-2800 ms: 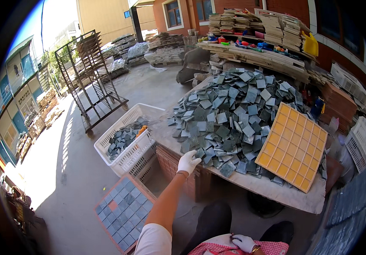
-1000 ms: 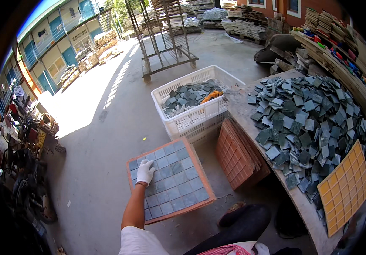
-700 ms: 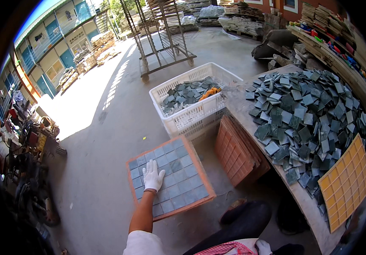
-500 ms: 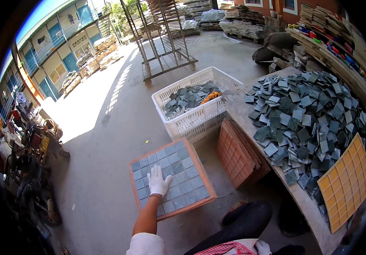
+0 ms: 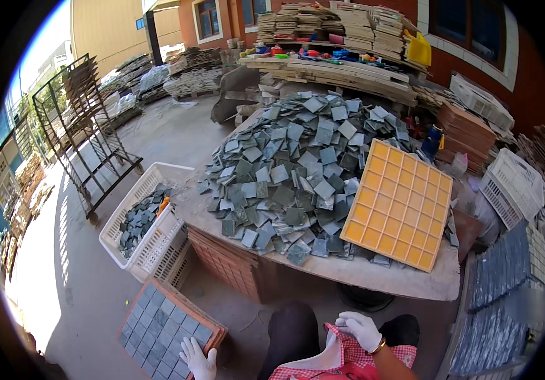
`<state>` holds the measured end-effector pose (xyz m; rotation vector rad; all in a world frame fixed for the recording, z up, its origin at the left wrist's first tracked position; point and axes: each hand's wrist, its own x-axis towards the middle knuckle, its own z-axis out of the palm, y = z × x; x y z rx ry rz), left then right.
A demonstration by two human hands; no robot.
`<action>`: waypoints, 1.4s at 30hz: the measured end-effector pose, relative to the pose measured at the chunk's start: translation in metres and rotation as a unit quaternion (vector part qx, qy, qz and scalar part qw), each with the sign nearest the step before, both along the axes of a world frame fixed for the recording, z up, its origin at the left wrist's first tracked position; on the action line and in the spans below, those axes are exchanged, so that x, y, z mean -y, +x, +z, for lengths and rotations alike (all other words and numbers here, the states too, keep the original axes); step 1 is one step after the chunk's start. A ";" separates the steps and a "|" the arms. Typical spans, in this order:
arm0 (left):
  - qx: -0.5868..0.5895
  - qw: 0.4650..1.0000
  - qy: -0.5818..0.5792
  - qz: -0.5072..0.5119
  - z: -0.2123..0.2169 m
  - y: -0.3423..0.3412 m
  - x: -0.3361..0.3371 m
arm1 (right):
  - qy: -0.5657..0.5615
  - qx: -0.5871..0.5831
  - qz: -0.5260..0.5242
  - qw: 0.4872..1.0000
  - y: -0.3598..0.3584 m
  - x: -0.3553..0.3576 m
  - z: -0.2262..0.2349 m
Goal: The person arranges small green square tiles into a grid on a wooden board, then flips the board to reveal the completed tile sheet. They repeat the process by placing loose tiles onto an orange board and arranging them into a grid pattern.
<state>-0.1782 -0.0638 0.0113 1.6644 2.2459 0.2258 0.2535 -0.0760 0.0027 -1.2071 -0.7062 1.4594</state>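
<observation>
Left hand [image 5: 198,359]: fingers spread, at the right edge of the tiled panel [image 5: 158,329]
Right hand [image 5: 361,330]: beside the checked apron [image 5: 348,356] (cannot tell whether it pinches cloth)
Tiled panel: near left of the surface [image 5: 434,288]
Yellow grid [image 5: 399,204]: right, against the tile heap [image 5: 291,171]

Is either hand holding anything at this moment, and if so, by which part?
The left hand holds nothing: it is spread open over the tiles near the rim of the tray. Whether the right hand grips the checked cloth cannot be told.
</observation>
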 end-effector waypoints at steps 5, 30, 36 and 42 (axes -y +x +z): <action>0.177 0.951 0.152 -0.201 0.018 0.083 0.013 | 0.068 -0.274 -0.308 0.908 0.079 -0.064 0.037; 0.764 0.607 -0.102 -0.194 0.021 0.197 -0.010 | -0.038 -0.126 -0.179 0.975 -0.018 0.156 0.025; 0.690 0.700 -0.099 -0.156 0.007 0.176 0.016 | -0.100 -0.288 -0.080 0.949 -0.038 0.195 0.061; 0.669 0.717 -0.119 -0.154 -0.025 0.163 0.005 | -0.047 -0.421 -0.105 0.900 -0.021 0.242 0.018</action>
